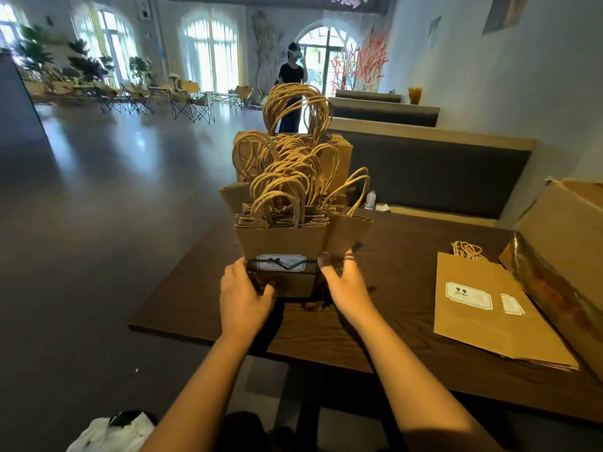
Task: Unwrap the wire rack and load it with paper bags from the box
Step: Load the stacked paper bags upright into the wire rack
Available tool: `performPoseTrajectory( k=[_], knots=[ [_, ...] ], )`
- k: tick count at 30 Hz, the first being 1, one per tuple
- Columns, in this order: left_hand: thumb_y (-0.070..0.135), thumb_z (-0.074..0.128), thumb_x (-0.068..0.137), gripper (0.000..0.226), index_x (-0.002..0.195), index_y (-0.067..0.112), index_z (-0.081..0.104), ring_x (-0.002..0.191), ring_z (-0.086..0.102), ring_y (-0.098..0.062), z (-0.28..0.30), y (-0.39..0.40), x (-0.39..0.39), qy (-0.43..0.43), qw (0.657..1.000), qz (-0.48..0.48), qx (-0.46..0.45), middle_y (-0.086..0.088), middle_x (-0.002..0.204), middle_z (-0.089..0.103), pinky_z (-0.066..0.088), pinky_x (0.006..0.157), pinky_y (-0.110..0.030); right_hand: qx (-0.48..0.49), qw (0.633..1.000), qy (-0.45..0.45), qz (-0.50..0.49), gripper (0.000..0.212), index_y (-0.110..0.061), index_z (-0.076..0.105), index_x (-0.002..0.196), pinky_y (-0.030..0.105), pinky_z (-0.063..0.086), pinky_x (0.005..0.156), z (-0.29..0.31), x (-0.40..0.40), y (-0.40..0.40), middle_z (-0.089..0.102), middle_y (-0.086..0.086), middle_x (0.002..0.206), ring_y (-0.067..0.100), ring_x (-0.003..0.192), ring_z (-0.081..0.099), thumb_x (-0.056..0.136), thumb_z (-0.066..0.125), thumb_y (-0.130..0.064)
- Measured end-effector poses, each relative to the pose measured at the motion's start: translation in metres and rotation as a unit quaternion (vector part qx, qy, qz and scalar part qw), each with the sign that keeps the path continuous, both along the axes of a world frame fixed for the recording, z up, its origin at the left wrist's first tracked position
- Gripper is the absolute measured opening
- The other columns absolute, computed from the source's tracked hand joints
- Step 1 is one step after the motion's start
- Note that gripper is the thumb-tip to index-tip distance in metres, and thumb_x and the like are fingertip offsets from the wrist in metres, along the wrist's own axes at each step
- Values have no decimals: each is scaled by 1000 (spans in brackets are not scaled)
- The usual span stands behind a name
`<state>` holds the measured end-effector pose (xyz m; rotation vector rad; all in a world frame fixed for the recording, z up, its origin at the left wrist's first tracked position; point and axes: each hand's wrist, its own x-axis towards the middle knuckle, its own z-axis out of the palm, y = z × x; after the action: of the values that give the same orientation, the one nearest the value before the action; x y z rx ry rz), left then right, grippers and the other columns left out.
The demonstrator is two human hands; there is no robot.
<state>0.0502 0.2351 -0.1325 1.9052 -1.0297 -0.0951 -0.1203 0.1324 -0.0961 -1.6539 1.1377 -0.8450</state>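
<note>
- My left hand (243, 296) sits at about 11 o'clock from me, its fingers curled round the near left corner of the wire rack (281, 265), thumb across the front.
- My right hand (342, 285) is at about 1 o'clock, fingers wrapped round the rack's near right side. Both hands grip the rack and I judge them equally near to it, neither one leading.
- The rack stands dead ahead at 12 o'clock on the near left part of the desk (375, 308), close to the desk's left edge. Only its thin black front wire shows; the rest is hidden by the load.
- The paper bags (280, 236) stand upright in the rack, handles up, packed in rows that run away from me. So the loaded rack's long axis points 6 to 12 o'clock, and I hold its near short end.
- I judge the loading far along. Any move of the rack turns on that axis: pushing or pulling along it should keep the bags steady, while swinging it sideways could tip the tall far rows.
- At about 2 o'clock a few flat bags (489, 308) lie on the desk, well apart from the rack and nearer my right hand.
- Further right, at 3 o'clock, the open cardboard box (561, 223) stands at the desk's right end, just beside those flat bags.
</note>
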Motion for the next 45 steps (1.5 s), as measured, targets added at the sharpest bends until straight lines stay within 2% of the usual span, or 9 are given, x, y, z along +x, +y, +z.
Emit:
performPoseTrajectory(
  k=[7, 12, 16, 22, 27, 31, 36, 42, 45],
  knots=[
    [27, 73, 87, 66, 144, 15, 42, 136, 39, -34, -12, 2, -8, 124, 991, -7, 53, -10, 141, 46, 35, 113, -50, 11, 1000, -3, 23, 99, -27, 13, 161, 45, 39, 116, -6, -8, 2, 31, 0, 163, 24, 147, 35, 86, 72, -55],
    [48, 66, 92, 64, 137, 7, 46, 126, 52, -34, 9, 14, -12, 27, 965, 8, 262, -13, 133, 54, 48, 98, -47, -19, 999, -3, 41, 83, -32, 28, 154, 20, 48, 82, -6, -30, -3, 40, -5, 151, 15, 124, 53, 87, 75, -47],
    [55, 55, 95, 47, 125, 20, 64, 113, 63, -30, 47, 21, -21, -82, 902, -33, 423, -7, 126, 64, 50, 87, -38, -38, 999, -14, 31, 74, -50, 35, 143, 37, 57, 92, -4, -52, -13, 47, -6, 142, 12, 112, 60, 82, 76, -54],
    [58, 59, 94, 45, 112, 18, 67, 105, 65, -28, 59, -5, -66, -104, 908, -189, 358, -6, 115, 68, 54, 91, -40, -76, 995, 47, -51, 64, -39, 40, 145, 42, 53, 99, -2, -104, -28, 45, -3, 142, 19, 120, 55, 90, 73, -40],
    [39, 62, 100, 16, 104, 23, 64, 108, 60, -20, 20, -33, -122, -1, 930, -310, 198, 6, 105, 63, 49, 91, -34, -125, 940, 261, -178, 58, -31, 46, 141, 47, 42, 105, -14, -172, -57, 47, 6, 146, 31, 133, 43, 90, 66, -50],
    [56, 50, 99, 46, 138, 31, 51, 135, 34, -24, -25, -46, -153, -182, 923, -260, 217, 3, 142, 43, 35, 105, -44, -52, 852, 460, -245, 88, -31, 37, 150, 58, 21, 116, -24, -221, -77, 29, 12, 160, 43, 146, 21, 79, 51, -80],
    [63, 40, 98, 49, 140, 37, 47, 140, 31, -24, -31, -61, -166, -257, 916, -227, 207, 6, 152, 39, 31, 107, -48, 25, 826, 509, -242, 96, -36, 15, 160, 68, -2, 117, -45, -248, -78, 2, 15, 169, 54, 149, -1, 80, 22, -89],
    [72, 24, 97, 64, 148, 37, 41, 145, 27, -25, -34, -77, -178, -280, 907, -232, 212, 3, 157, 35, 26, 112, -50, -17, 813, 557, -168, 92, -35, 11, 161, 66, 1, 117, -46, -222, -61, 2, 14, 169, 54, 149, 0, 85, 16, -87],
    [77, 20, 94, 75, 154, 36, 36, 149, 22, -24, -33, -80, -181, -268, 905, -245, 222, 2, 163, 30, 22, 116, -51, -71, 815, 558, -143, 86, -36, 24, 158, 62, 14, 114, -47, -200, -48, 17, 11, 167, 50, 147, 14, 87, 19, -84]
  ],
)
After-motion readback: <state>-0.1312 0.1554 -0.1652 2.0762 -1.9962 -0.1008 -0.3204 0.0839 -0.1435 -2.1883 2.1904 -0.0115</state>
